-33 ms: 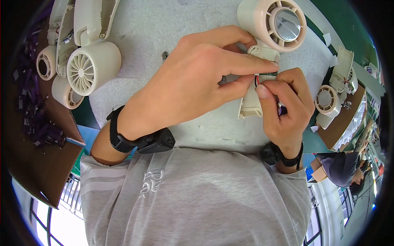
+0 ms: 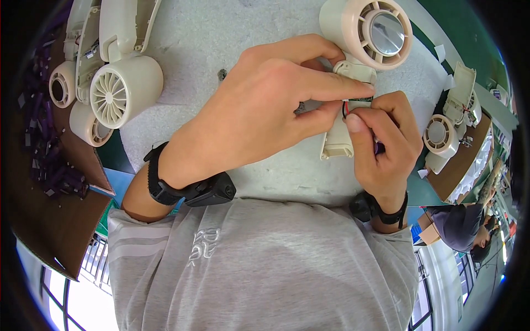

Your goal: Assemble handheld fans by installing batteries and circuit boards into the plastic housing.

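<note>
Cream fan handle [image 2: 338, 140] between hands; left hand [image 2: 265, 110] and right hand [image 2: 383, 140] pinch its wiring.

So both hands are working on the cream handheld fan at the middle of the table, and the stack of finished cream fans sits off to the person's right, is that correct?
Not quite. In the head view the stack of cream fans lies to the person's left. The rest holds: the left hand and right hand both work on the cream handheld fan at mid-table.
</note>
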`<action>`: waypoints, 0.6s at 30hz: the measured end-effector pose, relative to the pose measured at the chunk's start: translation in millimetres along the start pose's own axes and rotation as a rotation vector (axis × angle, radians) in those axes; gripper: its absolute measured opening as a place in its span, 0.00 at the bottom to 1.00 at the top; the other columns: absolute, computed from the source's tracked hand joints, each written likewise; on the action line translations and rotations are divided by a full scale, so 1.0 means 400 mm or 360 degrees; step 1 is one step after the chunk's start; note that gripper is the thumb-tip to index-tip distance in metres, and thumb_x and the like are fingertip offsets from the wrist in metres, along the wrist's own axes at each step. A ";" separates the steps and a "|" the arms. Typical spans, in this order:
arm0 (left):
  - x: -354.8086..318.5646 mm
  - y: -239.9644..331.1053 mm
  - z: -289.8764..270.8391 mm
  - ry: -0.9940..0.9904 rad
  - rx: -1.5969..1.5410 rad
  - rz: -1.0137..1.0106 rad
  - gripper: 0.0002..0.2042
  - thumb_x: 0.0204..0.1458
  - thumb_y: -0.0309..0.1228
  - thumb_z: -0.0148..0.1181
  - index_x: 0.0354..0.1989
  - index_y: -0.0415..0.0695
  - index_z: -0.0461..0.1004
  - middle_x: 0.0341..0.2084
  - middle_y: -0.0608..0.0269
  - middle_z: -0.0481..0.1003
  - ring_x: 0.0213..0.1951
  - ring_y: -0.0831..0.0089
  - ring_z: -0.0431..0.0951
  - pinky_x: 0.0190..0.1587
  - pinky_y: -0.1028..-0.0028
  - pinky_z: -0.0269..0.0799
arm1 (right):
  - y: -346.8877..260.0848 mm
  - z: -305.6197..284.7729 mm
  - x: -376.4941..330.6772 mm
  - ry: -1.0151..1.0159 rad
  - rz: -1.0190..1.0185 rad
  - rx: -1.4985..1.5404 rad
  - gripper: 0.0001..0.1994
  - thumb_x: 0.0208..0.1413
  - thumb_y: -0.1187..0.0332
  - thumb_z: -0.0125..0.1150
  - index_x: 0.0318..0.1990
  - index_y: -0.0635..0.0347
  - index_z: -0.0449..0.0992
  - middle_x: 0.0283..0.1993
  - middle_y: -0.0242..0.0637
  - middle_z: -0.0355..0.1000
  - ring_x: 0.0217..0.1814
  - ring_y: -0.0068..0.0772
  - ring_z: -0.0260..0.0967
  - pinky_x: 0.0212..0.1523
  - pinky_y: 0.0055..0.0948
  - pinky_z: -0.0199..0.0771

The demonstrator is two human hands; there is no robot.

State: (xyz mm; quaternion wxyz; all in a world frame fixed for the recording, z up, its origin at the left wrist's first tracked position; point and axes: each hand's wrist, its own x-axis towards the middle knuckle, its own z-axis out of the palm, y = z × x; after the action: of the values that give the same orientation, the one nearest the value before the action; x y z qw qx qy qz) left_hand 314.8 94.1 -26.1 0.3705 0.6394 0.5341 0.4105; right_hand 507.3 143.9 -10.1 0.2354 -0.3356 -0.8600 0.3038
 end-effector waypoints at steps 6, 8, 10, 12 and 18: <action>0.003 0.007 0.005 0.0035 0.0013 -0.0028 0.19 0.37 0.15 0.61 0.40 0.47 0.83 0.39 0.57 0.77 0.33 0.71 0.79 0.31 0.78 0.74 | -0.005 0.023 -0.008 0.0298 0.0225 0.0195 0.11 0.41 0.76 0.69 0.35 0.62 0.77 0.31 0.36 0.70 0.20 0.22 0.63 0.18 0.22 0.61; 0.002 0.008 0.003 0.0012 0.0024 -0.0040 0.20 0.36 0.15 0.61 0.40 0.47 0.83 0.38 0.57 0.77 0.32 0.71 0.79 0.31 0.78 0.75 | -0.015 0.016 0.001 0.0271 0.0230 0.0127 0.12 0.40 0.77 0.70 0.36 0.62 0.77 0.33 0.36 0.70 0.20 0.21 0.63 0.18 0.22 0.61; 0.001 0.008 0.001 0.0013 0.0019 -0.0027 0.20 0.36 0.15 0.61 0.40 0.47 0.83 0.38 0.57 0.77 0.32 0.71 0.79 0.31 0.78 0.75 | -0.022 0.009 0.010 0.0219 0.0241 -0.0004 0.15 0.38 0.77 0.72 0.38 0.61 0.78 0.35 0.37 0.72 0.21 0.20 0.65 0.18 0.20 0.63; 0.001 0.008 -0.001 0.0017 0.0010 0.0002 0.20 0.35 0.15 0.61 0.39 0.47 0.83 0.38 0.57 0.78 0.32 0.71 0.80 0.30 0.77 0.75 | -0.016 0.013 0.010 0.0219 0.0217 0.0008 0.16 0.38 0.77 0.72 0.38 0.61 0.78 0.36 0.37 0.73 0.22 0.20 0.66 0.19 0.20 0.64; 0.006 0.000 -0.007 -0.0033 0.0054 0.0031 0.19 0.35 0.16 0.62 0.39 0.47 0.83 0.40 0.56 0.79 0.31 0.70 0.80 0.29 0.78 0.75 | -0.003 0.004 0.000 0.0132 0.0122 -0.0013 0.21 0.36 0.83 0.71 0.43 0.66 0.76 0.46 0.43 0.75 0.25 0.16 0.66 0.23 0.15 0.62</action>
State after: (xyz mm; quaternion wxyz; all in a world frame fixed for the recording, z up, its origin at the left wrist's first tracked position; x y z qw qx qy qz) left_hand 312.3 96.5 -24.7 0.3611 0.6550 0.5310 0.3982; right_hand 505.7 142.4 -10.4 0.2577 -0.3815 -0.8373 0.2949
